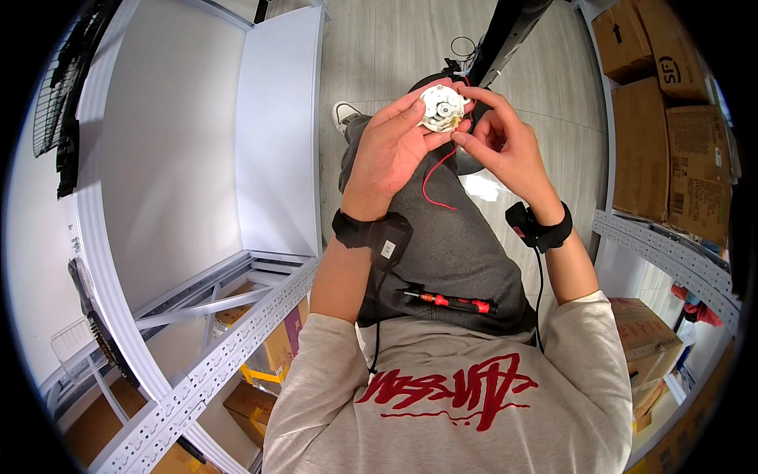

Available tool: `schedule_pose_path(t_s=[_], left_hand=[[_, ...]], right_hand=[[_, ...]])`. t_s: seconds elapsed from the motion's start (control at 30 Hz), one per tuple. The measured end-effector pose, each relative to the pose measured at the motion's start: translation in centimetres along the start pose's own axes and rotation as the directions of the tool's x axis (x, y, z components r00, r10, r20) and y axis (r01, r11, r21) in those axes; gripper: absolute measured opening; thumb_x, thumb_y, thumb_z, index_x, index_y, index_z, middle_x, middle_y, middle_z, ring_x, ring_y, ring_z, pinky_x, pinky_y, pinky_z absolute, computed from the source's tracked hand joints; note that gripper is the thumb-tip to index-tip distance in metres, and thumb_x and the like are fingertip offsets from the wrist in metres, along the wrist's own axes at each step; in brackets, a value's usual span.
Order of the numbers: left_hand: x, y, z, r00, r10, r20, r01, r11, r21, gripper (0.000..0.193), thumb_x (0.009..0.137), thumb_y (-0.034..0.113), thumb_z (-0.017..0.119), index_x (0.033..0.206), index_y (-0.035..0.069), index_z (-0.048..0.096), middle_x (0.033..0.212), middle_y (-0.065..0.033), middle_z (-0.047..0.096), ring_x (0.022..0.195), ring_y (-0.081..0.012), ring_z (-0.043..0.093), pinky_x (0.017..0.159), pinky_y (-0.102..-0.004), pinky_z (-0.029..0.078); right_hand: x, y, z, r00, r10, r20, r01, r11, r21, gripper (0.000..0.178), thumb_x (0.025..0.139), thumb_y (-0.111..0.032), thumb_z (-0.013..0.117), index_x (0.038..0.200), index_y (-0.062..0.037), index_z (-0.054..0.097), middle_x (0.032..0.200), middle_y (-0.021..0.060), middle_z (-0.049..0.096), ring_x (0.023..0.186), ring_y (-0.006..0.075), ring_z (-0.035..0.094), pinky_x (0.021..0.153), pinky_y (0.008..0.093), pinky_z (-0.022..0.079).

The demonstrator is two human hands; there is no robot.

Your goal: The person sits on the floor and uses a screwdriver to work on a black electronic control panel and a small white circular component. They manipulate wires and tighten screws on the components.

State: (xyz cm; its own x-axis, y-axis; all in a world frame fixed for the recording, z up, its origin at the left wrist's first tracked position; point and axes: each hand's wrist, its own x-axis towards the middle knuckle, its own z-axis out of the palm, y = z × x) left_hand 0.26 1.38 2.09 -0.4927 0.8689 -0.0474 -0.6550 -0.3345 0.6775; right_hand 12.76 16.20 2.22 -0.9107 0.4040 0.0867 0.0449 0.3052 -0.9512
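A round white plastic mechanism [442, 108], with a small hub at its middle and curved parts around it, is held up over my lap. My left hand [395, 142] grips it, thumb on its left rim and fingers behind. At its right edge, the curled index finger and thumb of my right hand [505, 142] touch the rim; the other fingers bend inward. From beneath the mechanism a thin red wire [427, 183] hangs down over my trousers. A slim red-and-black tool [454, 302], like a screwdriver, lies across my lap, apart from both hands.
Cabled black bands [371, 233] circle both wrists. To the left stands a white shelf unit [280, 126] with a perforated metal beam [213, 355]. Cardboard boxes [639, 150] fill a rack at right. A black post [509, 39] rises beyond my hands.
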Motion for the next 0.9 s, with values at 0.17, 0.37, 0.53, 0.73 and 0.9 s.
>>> schedule_pose_path(t_s=[0.17, 0.37, 0.53, 0.73, 0.9], left_hand=[[0.02, 0.08, 0.23, 1.0, 0.001, -0.004, -0.001, 1.0, 0.004, 0.054, 0.104, 0.024, 0.049, 0.142, -0.014, 0.039, 0.139, -0.0245, 0.051, 0.128, -0.038, 0.055, 0.109, -0.0506, 0.045], [0.08, 0.0, 0.12, 1.0, 0.002, 0.004, -0.002, 1.0, -0.001, 0.056, 0.104, 0.025, 0.05, 0.142, -0.014, 0.038, 0.139, -0.0253, 0.051, 0.128, -0.0387, 0.054, 0.108, -0.0514, 0.045], [0.1, -0.01, -0.1, 1.0, -0.01, 0.01, 0.01, 1.0, -0.012, 0.057, 0.104, 0.025, 0.051, 0.143, -0.014, 0.037, 0.14, -0.0252, 0.05, 0.128, -0.0391, 0.054, 0.109, -0.0518, 0.045], [0.12, 0.02, -0.04, 1.0, -0.024, -0.001, 0.024, 1.0, -0.012, 0.058, 0.102, 0.024, 0.052, 0.143, -0.014, 0.036, 0.14, -0.0257, 0.05, 0.13, -0.0393, 0.053, 0.11, -0.0517, 0.043], [0.1, 0.31, 0.17, 0.999, -0.042, -0.005, 0.042, 0.998, -0.048, 0.059, 0.098, 0.02, 0.052, 0.143, -0.014, 0.036, 0.141, -0.0262, 0.049, 0.131, -0.0395, 0.052, 0.111, -0.0516, 0.042]], right_hand=[[0.01, 0.06, -0.04, 1.0, 0.004, 0.003, -0.004, 1.0, -0.004, 0.055, 0.084, -0.015, 0.079, 0.136, -0.0172, 0.058, 0.059, -0.0052, 0.044, 0.054, 0.0033, 0.041, 0.051, 0.022, 0.034], [0.0, -0.06, -0.07, 1.0, 0.002, 0.003, -0.002, 1.0, -0.003, 0.055, 0.084, -0.015, 0.079, 0.135, -0.0171, 0.058, 0.059, -0.0054, 0.044, 0.054, 0.0032, 0.041, 0.051, 0.022, 0.033], [0.0, -0.16, -0.1, 1.0, 0.001, 0.006, -0.001, 1.0, 0.0, 0.055, 0.084, -0.015, 0.078, 0.136, -0.0168, 0.058, 0.058, -0.0055, 0.044, 0.053, 0.0031, 0.041, 0.051, 0.022, 0.033], [-0.06, -0.06, -0.1, 1.0, 0.01, 0.005, -0.01, 1.0, 0.005, 0.056, 0.085, -0.015, 0.078, 0.136, -0.0171, 0.057, 0.058, -0.0052, 0.044, 0.054, 0.003, 0.041, 0.051, 0.0222, 0.034], [-0.04, 0.1, -0.04, 1.0, 0.005, 0.006, -0.005, 1.0, -0.008, 0.056, 0.085, -0.015, 0.078, 0.137, -0.0174, 0.057, 0.059, -0.005, 0.045, 0.054, 0.0031, 0.042, 0.051, 0.0222, 0.034]])
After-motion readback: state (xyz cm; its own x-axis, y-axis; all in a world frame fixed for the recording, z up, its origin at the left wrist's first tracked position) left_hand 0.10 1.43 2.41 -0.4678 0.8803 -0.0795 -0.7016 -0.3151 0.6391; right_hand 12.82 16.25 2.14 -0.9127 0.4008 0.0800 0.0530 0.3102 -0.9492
